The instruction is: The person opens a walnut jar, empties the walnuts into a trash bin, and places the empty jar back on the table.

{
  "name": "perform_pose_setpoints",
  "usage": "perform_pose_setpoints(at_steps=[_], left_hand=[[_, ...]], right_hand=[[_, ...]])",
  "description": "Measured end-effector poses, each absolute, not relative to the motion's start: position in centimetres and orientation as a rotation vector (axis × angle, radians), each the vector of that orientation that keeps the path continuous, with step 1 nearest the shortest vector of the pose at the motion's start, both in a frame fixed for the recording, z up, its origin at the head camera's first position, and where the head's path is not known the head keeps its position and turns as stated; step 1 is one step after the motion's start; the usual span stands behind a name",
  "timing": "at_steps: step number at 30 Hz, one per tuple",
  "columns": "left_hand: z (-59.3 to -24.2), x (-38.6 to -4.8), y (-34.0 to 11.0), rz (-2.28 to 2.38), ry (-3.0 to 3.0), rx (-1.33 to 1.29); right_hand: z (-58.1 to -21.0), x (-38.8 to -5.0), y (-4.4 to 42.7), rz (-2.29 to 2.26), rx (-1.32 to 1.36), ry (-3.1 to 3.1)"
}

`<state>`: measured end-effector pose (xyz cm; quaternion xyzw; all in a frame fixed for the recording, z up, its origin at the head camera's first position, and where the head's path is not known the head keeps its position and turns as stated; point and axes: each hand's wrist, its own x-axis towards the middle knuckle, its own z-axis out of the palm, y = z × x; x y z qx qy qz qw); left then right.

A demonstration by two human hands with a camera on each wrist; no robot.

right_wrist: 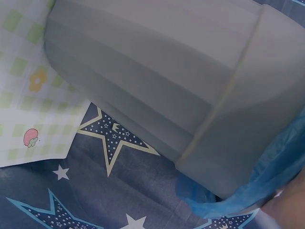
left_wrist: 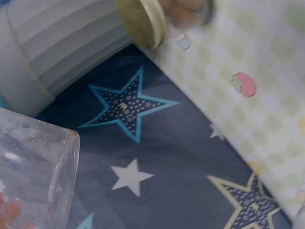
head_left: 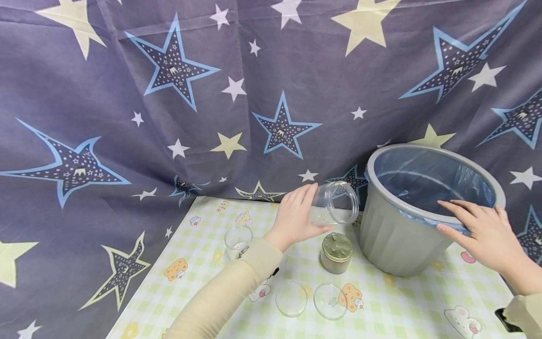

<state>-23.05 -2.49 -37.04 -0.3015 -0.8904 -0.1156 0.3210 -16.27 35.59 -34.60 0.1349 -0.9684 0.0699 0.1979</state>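
Note:
My left hand [head_left: 296, 214] grips a clear jar [head_left: 322, 207], tilted on its side with its mouth facing right, toward the bin. In the left wrist view the jar [left_wrist: 38, 162] shows at the lower left, with fingertips [left_wrist: 10, 210] visible through it. The right hand [head_left: 487, 235] lies over the near right rim of a grey bin [head_left: 398, 235], fingers extended over the opening. A blue liner [right_wrist: 262, 176] hangs over the bin's edge. Just below the tilted jar stands a small jar with a greenish-gold lid [head_left: 337, 247]; brownish round shapes show inside it [left_wrist: 183, 16].
Another clear jar [head_left: 238, 238] stands upright left of the left hand. Two clear round discs [head_left: 291, 299] [head_left: 330, 301] lie side by side near the front of the checked tabletop [head_left: 381, 310]. A dark star-patterned cloth [head_left: 203, 117] hangs behind.

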Motion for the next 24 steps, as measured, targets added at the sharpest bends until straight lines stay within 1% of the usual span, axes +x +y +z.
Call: perform_pose_setpoints(at_steps=[18,24], left_hand=[[-41.3,-22.4,-3.8,-0.541,-2.509,-0.664],[-42.9,-21.9,-3.9,-0.640,-2.548,-0.564]], right_hand=[[-34.7,-16.4,35.7,0.181,0.373,-2.694],[-34.8,-16.3,35.7,0.196,0.378,-2.695]])
